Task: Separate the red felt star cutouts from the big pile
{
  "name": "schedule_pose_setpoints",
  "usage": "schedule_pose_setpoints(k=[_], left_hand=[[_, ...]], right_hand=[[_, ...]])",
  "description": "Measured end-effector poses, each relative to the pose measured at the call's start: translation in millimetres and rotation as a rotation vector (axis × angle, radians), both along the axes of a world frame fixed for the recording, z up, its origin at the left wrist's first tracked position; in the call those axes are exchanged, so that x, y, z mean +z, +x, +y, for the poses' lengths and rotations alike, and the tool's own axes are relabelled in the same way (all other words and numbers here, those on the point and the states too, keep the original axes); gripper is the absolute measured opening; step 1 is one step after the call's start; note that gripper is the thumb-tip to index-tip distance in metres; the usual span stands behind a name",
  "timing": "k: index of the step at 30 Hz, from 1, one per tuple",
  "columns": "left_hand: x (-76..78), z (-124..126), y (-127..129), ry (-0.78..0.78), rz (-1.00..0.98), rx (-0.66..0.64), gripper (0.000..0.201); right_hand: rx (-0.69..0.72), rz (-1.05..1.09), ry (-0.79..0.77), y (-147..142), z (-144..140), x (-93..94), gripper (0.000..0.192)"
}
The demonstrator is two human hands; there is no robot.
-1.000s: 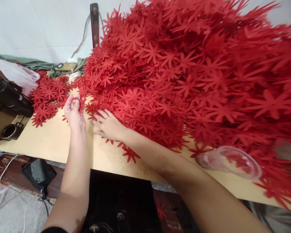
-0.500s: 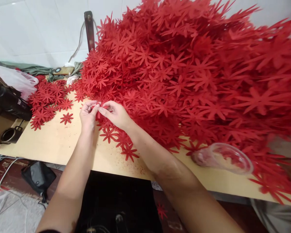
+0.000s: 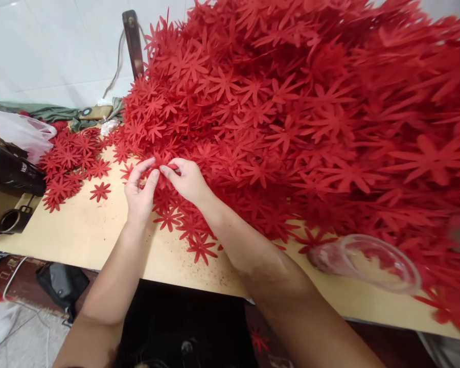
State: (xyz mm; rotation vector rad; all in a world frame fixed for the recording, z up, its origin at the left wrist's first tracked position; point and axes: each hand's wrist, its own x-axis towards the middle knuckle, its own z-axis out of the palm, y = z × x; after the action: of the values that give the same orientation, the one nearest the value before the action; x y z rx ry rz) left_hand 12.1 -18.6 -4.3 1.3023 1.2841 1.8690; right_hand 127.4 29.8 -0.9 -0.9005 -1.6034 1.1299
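Note:
My right hand (image 3: 187, 179) pinches a red flower-shaped cutout (image 3: 164, 167) between thumb and fingers, at the near left edge of a large heap of similar red flowers (image 3: 253, 107). Just beside it is my left hand (image 3: 138, 189), its thumb and index finger curled around the other side of the same flower. The fingertips of the two hands almost meet. Part of the flower is hidden behind the fingers and blends with the red heap, so its outline is hard to make out.
A smaller pile of red flowers (image 3: 67, 158) lies on the left of the wooden table (image 3: 95, 240), with one loose flower (image 3: 100, 191) nearby. A clear plastic cup (image 3: 383, 263) lies tipped at the right. At the far left are a black device (image 3: 13, 168) and a white plastic bag (image 3: 26, 130).
My left thumb and index finger have spread slightly apart, and more red shows between the hands. The camera view has shifted a little.

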Motion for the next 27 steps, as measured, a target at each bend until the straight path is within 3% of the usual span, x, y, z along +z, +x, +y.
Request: schedule_pose_setpoints(k=[4, 7, 12, 17, 21, 27], left_hand=[[0.7, 4.0, 6.4, -0.06, -0.132, -0.072, 0.039], [7.8, 11.5, 8.9, -0.071, -0.23, -0.104, 0.035], [21.2, 31.4, 0.3, -0.076, -0.341, -0.039, 0.035], [14.1, 39.7, -5.7, -0.14, -0.386, 0.019, 0.041], [8.2, 32.0, 4.9, -0.174, -0.397, -0.037, 0.046], [10.2, 28.0, 11.7, -0.208, -0.367, -0.023, 0.045]], right_hand=[[-0.006, 0.029, 0.027, 1.0, -0.8, 4.6, 0.042], [0.073, 0.104, 0.02, -0.3, -1.5, 7.9, 0.042], [0.202, 0.226, -0.035, 5.5, 4.1, 14.7, 0.03], [0.026, 0.184, -0.078, 21.8, 14.4, 18.1, 0.021], [-0.098, 0.099, -0.02, 30.1, 14.7, 18.5, 0.034], [-0.043, 0.155, -0.002, 30.0, 12.7, 19.3, 0.047]])
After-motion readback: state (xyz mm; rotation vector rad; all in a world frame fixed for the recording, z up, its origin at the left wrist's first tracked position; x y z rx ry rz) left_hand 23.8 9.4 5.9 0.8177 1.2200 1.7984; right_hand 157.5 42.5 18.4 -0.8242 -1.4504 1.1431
